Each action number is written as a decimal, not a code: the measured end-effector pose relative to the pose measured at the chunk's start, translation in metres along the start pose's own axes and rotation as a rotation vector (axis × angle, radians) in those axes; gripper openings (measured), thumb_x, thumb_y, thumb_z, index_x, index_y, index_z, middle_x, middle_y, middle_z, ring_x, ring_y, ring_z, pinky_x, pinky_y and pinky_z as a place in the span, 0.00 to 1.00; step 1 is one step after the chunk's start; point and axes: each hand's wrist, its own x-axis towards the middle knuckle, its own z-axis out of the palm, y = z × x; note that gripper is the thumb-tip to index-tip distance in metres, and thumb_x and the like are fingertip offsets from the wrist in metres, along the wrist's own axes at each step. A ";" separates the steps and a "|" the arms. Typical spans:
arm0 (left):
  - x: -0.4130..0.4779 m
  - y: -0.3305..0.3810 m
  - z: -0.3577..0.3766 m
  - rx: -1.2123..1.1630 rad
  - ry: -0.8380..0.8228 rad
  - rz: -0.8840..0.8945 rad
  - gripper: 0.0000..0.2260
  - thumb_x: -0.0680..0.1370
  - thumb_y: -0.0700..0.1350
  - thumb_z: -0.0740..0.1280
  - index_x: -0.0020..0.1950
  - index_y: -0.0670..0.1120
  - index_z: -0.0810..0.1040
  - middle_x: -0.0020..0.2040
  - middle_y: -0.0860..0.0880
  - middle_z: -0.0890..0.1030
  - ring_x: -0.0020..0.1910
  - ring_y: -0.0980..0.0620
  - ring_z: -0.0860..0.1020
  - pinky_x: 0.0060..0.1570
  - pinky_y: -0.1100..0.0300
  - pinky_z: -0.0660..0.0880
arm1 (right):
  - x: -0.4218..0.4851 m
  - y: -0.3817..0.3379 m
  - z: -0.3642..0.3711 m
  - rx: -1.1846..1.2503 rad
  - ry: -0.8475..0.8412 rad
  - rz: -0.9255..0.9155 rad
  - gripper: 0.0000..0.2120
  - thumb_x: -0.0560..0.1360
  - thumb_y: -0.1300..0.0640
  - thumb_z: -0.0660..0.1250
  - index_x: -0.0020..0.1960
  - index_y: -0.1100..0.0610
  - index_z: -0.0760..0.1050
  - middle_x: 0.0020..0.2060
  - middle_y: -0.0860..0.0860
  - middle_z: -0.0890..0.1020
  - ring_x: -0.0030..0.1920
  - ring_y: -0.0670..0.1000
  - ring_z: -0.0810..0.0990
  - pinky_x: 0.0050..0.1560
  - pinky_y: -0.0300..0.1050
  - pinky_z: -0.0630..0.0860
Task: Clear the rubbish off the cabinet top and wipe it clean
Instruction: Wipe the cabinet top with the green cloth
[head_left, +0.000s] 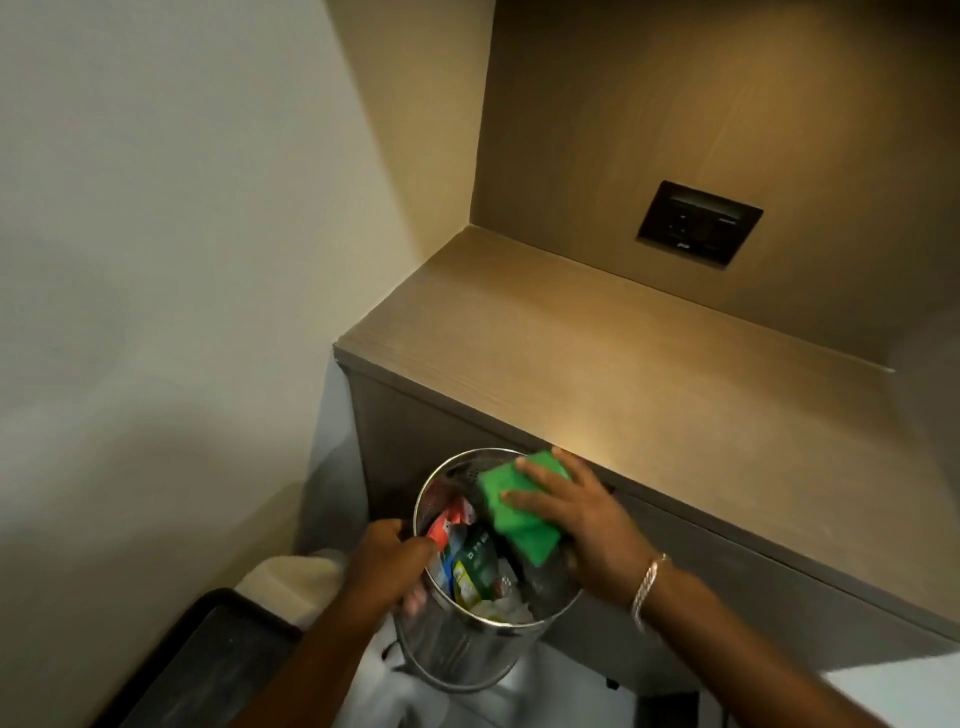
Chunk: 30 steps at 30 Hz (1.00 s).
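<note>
A shiny metal waste bin (457, 644) hangs in front of the cabinet, below its front edge. My left hand (387, 564) grips the bin's left rim. Inside lie wrappers and packets (467, 561), red, green and white. My right hand (576, 514) holds a folded green cloth (511, 506) flat over the bin's right side, fingers spread on top of it. The wooden cabinet top (597, 374) stretches from the left corner toward the right, bare and lit by a warm glow near its front edge.
A dark socket panel (698, 223) is set in the wooden back wall above the cabinet. A pale wall runs along the left. A black tray-like edge (171, 654) and a white bag or cloth (291, 577) sit low at the left.
</note>
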 end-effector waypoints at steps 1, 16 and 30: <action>0.000 0.000 0.000 -0.004 0.001 0.000 0.06 0.72 0.41 0.67 0.40 0.38 0.80 0.18 0.44 0.76 0.14 0.50 0.71 0.17 0.64 0.68 | -0.012 -0.010 0.012 -0.016 -0.044 -0.007 0.34 0.68 0.65 0.71 0.69 0.44 0.68 0.75 0.49 0.63 0.75 0.62 0.55 0.70 0.58 0.61; -0.068 -0.081 0.110 0.236 0.020 0.103 0.13 0.71 0.47 0.67 0.55 0.57 0.76 0.47 0.47 0.86 0.44 0.42 0.84 0.47 0.47 0.82 | -0.125 -0.003 0.079 0.178 0.101 0.239 0.32 0.62 0.66 0.61 0.66 0.54 0.74 0.66 0.56 0.76 0.66 0.59 0.74 0.73 0.54 0.61; 0.070 -0.369 0.383 0.311 -0.083 -0.210 0.18 0.76 0.49 0.65 0.66 0.52 0.73 0.60 0.42 0.82 0.59 0.39 0.79 0.60 0.51 0.75 | -0.301 0.204 0.443 0.448 0.072 0.744 0.28 0.65 0.69 0.66 0.65 0.56 0.74 0.62 0.56 0.80 0.62 0.57 0.77 0.66 0.47 0.70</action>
